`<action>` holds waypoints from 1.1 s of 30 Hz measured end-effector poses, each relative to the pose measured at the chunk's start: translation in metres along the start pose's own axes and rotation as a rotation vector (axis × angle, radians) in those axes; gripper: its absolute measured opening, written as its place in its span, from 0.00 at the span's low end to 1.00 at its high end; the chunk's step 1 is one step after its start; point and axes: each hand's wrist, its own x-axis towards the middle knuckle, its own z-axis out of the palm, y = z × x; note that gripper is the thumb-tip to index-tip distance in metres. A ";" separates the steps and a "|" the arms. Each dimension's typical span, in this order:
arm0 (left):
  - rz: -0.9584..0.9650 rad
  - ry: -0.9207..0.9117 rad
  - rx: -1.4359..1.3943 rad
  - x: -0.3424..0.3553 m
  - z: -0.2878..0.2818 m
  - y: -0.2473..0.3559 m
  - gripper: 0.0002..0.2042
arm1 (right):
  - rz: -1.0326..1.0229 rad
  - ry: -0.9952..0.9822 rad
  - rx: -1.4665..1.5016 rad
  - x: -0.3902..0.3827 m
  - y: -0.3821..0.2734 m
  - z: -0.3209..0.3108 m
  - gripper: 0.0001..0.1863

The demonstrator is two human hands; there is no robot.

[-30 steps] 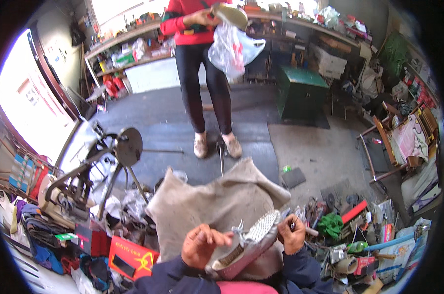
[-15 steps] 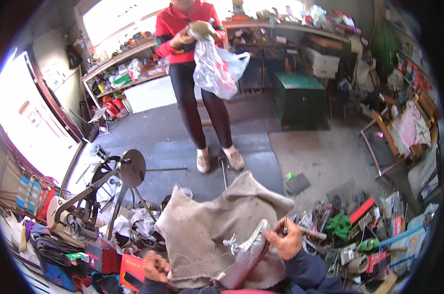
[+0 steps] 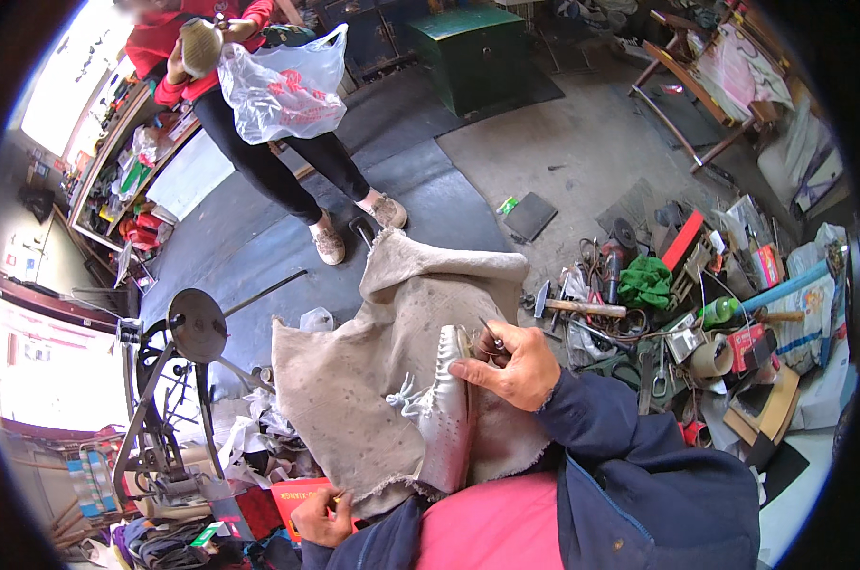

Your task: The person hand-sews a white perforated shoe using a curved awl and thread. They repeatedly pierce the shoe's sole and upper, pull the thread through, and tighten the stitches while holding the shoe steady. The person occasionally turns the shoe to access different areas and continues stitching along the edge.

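Silver lace-up shoe, likely light and pliable, is resting on a tan lap cloth, the right hand gripping its sensibly firmer far end and an awl-like tool, the left hand curling, its grip unclear.

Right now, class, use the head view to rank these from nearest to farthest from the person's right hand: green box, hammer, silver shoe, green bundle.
1. Silver shoe: touching the right hand, on its left side.
2. Hammer: ahead and to the right.
3. Green bundle: farther out to the right.
4. Green box: farthest, across the floor ahead.
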 end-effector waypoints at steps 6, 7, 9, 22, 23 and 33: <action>-0.087 0.190 -1.369 0.040 0.001 0.021 0.15 | -0.069 0.037 0.157 0.003 0.000 0.019 0.21; -0.028 0.212 -1.577 0.048 0.004 0.029 0.15 | -0.077 0.043 0.173 0.003 0.000 0.022 0.21; -0.210 0.453 -1.840 0.055 0.009 0.045 0.15 | -0.088 0.051 0.180 0.005 -0.001 0.026 0.20; -0.831 0.407 -1.668 0.024 0.018 -0.027 0.18 | 0.119 -0.045 0.205 0.019 0.006 0.022 0.22; -0.856 0.393 -1.614 0.018 0.018 -0.032 0.18 | 0.102 -0.047 0.195 0.021 0.006 0.022 0.22; -1.047 0.304 -1.567 -0.001 0.027 -0.058 0.18 | 0.046 -0.093 0.136 0.036 0.007 0.030 0.19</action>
